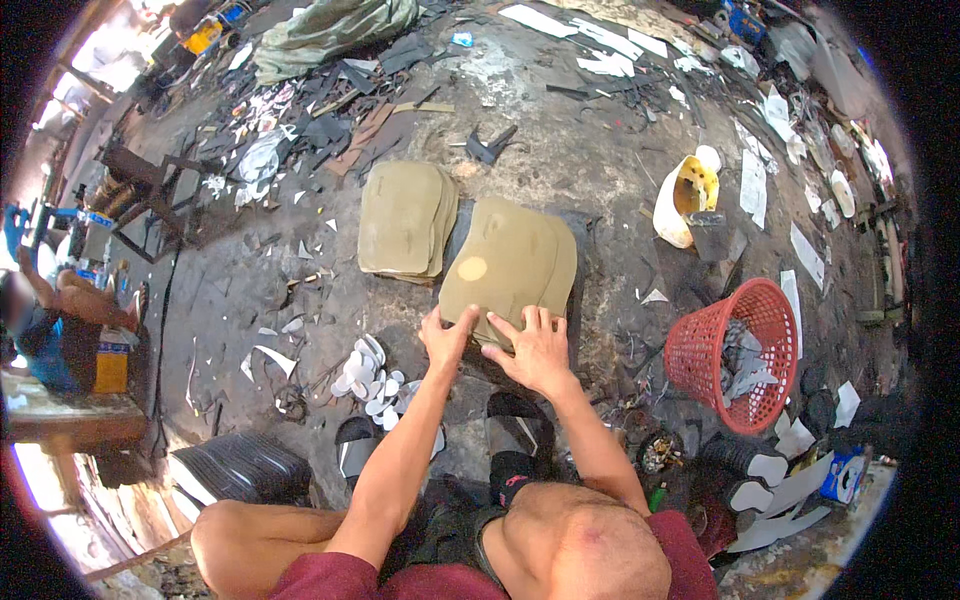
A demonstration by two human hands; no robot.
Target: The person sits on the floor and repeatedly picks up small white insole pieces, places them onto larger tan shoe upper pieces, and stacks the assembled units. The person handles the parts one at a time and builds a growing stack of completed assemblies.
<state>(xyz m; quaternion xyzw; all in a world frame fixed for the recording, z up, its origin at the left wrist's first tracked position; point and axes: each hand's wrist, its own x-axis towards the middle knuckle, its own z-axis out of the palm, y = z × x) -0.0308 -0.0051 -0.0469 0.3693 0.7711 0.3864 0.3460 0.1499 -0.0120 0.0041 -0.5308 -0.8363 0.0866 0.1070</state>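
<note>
A stack of olive-tan, rounded, sole-like sheets (515, 255) lies in front of me, its top sheet bearing a pale yellow oval patch (471, 268). My left hand (447, 340) pinches the near left corner of the top sheet, thumb on its surface. Fingers spread, my right hand (535, 348) rests on the near edge of the same stack. Just left and slightly farther off is a second stack of similar sheets (405, 218), touched by neither hand. White oval pieces (368, 378) are heaped on the floor left of my left forearm.
A red plastic basket (735, 355) with scraps leans at the right. Beyond it stands a cut-open white container (686, 200) with yellowish residue. Dark scraps (330, 130) litter the far floor. Black ribbed material (240, 468) lies near left. Another person (60, 320) sits at far left.
</note>
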